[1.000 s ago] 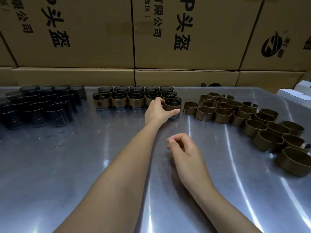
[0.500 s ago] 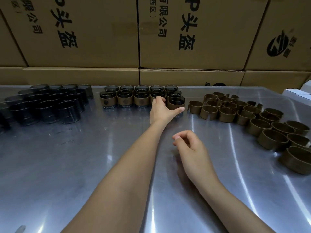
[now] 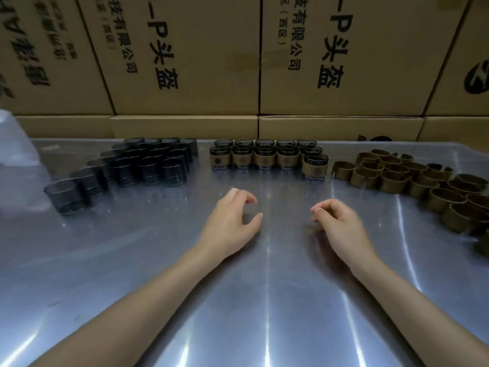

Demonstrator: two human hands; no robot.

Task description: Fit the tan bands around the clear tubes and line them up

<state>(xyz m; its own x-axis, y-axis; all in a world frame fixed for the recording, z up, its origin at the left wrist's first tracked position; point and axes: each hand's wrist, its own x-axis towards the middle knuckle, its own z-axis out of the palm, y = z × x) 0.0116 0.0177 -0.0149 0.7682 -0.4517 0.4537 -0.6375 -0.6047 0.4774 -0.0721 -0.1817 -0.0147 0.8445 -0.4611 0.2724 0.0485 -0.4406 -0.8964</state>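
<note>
While my left hand (image 3: 232,221) and right hand (image 3: 341,223) hover low over the steel worktop (image 3: 264,300), both have loosely curled fingers and hold nothing. They sit side by side near the middle, well apart from every group of parts, with a wide bare stretch of metal reaching from my wrists back to the near edge.

Along the far side, the bare clear tubes (image 3: 143,162) stand clustered at my left, the cluster trailing toward me in a diagonal. Straight ahead, the banded tubes (image 3: 264,157) stand in tidy rows; the nearest-right one, the last banded tube (image 3: 315,166), juts slightly out of the front row toward me. Just beside it to the right begin the loose tan bands (image 3: 397,176), standing on edge and curving along my right side out to the worktop's right edge.

Stacked cardboard boxes (image 3: 185,62) wall off the far edge. A pale blurred object (image 3: 16,144) sits at the far left.
</note>
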